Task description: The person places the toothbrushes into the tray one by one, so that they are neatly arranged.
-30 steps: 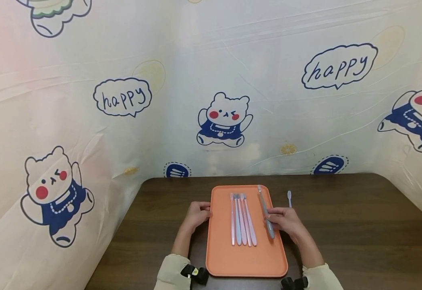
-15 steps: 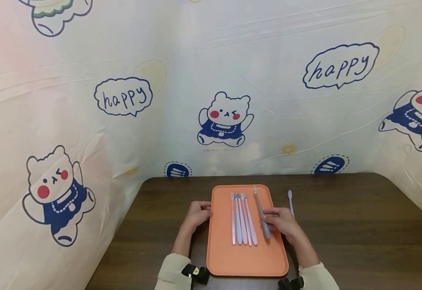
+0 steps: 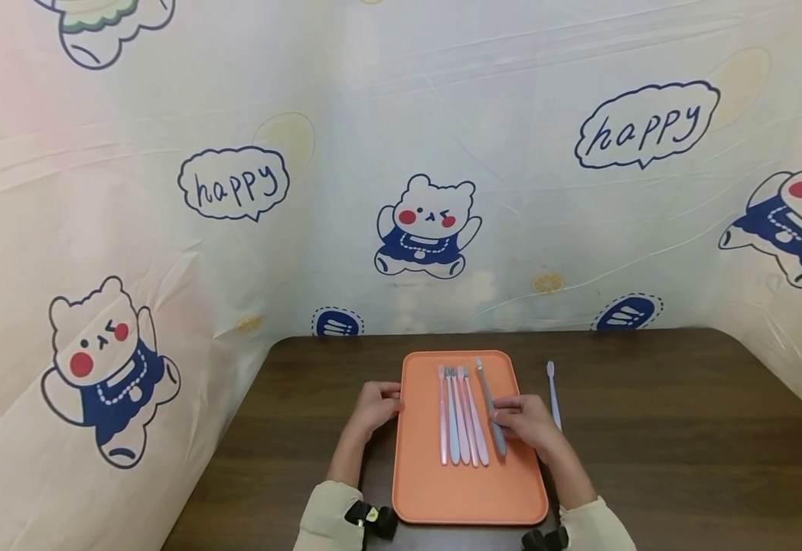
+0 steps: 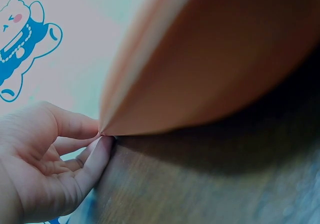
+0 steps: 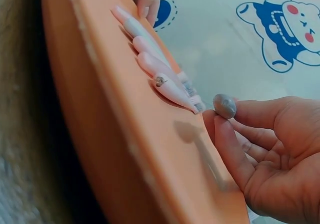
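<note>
On the orange tray [image 3: 470, 496] several pink and pale blue toothbrushes [image 3: 453, 436] lie side by side, bristle heads toward the far edge. My right hand [image 3: 530, 421] pinches a grey toothbrush [image 3: 487, 390] between thumb and fingers, just right of that row. In the right wrist view the rounded end of the grey toothbrush [image 5: 225, 106] is above the tray surface, its shadow below. My left hand [image 3: 376, 409] grips the tray's left edge. The left wrist view has the thumb and fingers of the left hand [image 4: 55, 159] pinching the tray rim [image 4: 150, 119].
Another pale blue toothbrush [image 3: 553, 390] lies on the dark wooden table [image 3: 663, 428], right of the tray, partly hidden by the right hand. A printed curtain [image 3: 346, 252] with bears stands behind the table and at both sides.
My right hand has moved left with the grey toothbrush, bringing it closer to the row. More of the toothbrush on the table shows now. The left hand and tray have stayed put.
</note>
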The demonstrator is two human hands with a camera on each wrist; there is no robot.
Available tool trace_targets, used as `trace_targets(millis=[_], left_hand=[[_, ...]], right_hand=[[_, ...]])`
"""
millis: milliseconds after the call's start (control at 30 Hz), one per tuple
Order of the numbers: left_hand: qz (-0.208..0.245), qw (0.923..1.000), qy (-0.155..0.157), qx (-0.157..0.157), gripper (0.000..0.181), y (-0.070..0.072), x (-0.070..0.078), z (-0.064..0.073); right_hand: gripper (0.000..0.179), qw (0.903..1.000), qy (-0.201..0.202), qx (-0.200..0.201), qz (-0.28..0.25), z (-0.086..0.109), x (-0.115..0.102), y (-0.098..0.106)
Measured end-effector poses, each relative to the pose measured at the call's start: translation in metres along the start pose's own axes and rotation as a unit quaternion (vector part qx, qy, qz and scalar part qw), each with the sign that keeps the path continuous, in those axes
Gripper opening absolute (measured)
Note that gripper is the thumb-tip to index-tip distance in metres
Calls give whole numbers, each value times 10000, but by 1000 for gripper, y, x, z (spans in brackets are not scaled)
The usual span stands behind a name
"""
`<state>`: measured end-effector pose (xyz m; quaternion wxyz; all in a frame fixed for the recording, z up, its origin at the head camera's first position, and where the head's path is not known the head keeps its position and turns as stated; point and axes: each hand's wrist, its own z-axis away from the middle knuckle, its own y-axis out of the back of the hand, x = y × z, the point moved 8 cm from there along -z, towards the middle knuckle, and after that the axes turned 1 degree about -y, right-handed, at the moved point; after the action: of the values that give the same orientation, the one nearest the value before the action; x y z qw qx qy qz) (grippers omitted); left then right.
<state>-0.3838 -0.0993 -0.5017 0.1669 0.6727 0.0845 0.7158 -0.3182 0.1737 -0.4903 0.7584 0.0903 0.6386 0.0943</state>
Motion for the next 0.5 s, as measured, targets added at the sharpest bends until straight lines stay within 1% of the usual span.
trace_targets(millis=[133,367,500], left_hand=[[4,10000,16,-5,44,0,-1,0],[-17,10000,38,-1,43,0,0,1],[2,10000,42,-24,44,0,1,1]], right_hand=[[31,9999,16,120,111,-1,0,-2],[27,9980,43,327,543,-2,-3,-4],[24,9968,25,394,698,-2,-4,-5]])
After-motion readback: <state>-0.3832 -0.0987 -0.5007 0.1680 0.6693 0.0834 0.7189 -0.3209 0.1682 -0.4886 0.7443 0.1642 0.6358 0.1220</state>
